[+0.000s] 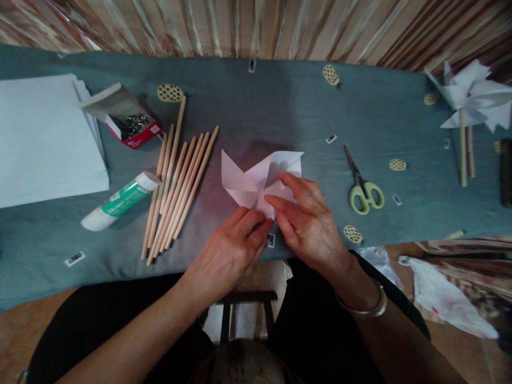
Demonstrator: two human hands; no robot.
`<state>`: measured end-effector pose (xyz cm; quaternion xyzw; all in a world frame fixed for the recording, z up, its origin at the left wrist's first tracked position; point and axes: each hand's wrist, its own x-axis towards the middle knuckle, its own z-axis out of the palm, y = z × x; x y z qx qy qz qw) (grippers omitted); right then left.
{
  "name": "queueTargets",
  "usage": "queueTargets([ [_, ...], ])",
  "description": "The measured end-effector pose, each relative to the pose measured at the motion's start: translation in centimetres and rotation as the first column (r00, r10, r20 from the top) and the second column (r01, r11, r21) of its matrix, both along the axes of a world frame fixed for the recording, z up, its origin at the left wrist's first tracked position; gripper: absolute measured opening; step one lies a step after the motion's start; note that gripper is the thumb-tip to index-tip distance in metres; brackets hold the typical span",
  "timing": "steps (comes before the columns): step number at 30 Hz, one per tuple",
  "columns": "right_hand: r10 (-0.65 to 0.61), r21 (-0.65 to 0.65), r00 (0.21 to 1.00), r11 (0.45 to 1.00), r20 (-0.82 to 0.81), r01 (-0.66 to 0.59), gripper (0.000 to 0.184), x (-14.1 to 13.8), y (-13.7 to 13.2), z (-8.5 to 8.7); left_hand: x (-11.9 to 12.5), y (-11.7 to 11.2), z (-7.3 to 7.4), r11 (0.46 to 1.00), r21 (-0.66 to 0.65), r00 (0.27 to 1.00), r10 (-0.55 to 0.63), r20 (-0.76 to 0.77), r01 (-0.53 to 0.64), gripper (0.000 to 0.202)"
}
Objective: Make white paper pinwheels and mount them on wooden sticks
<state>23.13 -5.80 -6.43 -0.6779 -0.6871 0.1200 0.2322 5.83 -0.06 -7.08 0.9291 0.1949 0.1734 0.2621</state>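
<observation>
A white paper pinwheel [240, 184] lies near the front of the cloth-covered table, its blades folded in toward the middle. My left hand [236, 242] is closed on its near edge, fingers pinched together at the paper. From the right, my right hand [308, 216] reaches over the pinwheel, fingers bent and apart, with the index fingertip on the paper close to the centre. Part of the near and right blades is hidden under my fingers. Whether the right fingers grip any paper is hard to make out.
Wooden sticks [180, 192] lie left of the pinwheel, beside a glue stick [122, 200]. Behind them stands an open box of pins [134, 125], near stacked white paper [48, 144]. Green-handled scissors [362, 194] lie right; finished pinwheels [472, 98] on sticks lie far right.
</observation>
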Motion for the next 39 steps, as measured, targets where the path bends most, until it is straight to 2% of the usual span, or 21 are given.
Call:
queueTargets([
  [9, 0.018, -0.006, 0.999, 1.000, 0.050, -0.018, 0.031, -0.4, -0.1, -0.1, 0.1, 0.1, -0.1, 1.000, -0.015, 1.000, -0.002, 0.017, 0.002, 0.021],
  [16, 0.041, 0.024, 0.987, 0.999, 0.157, -0.045, 0.033, -0.7, -0.2, -0.6, 0.1, 0.1, 0.0, 1.000, -0.025, 1.000, -0.006, 0.019, 0.007, 0.020],
  [23, -0.006, 0.069, 0.996, 0.998, 0.093, 0.000, 0.033, -1.5, -0.2, -1.7, 0.0, 0.1, 0.2, 0.999, -0.049, 1.000, -0.001, -0.013, 0.000, 0.019],
  [33, 0.003, 0.060, 0.998, 0.998, 0.059, -0.006, 0.037, -1.9, -0.4, -2.1, 0.0, 0.0, 0.2, 0.999, -0.017, 1.000, 0.027, -0.007, -0.027, 0.017],
  [36, -0.013, 0.054, 0.998, 0.998, 0.067, 0.010, 0.033, -1.9, 0.0, -2.0, 0.0, 0.0, -0.1, 0.999, 0.026, 1.000, 0.029, -0.001, -0.029, 0.017],
  [39, -0.003, 0.045, 0.999, 0.999, 0.053, 0.000, 0.029, -1.3, 0.3, -1.0, 0.0, -0.1, -0.3, 0.998, 0.055, 0.999, 0.029, 0.019, -0.030, 0.017],
])
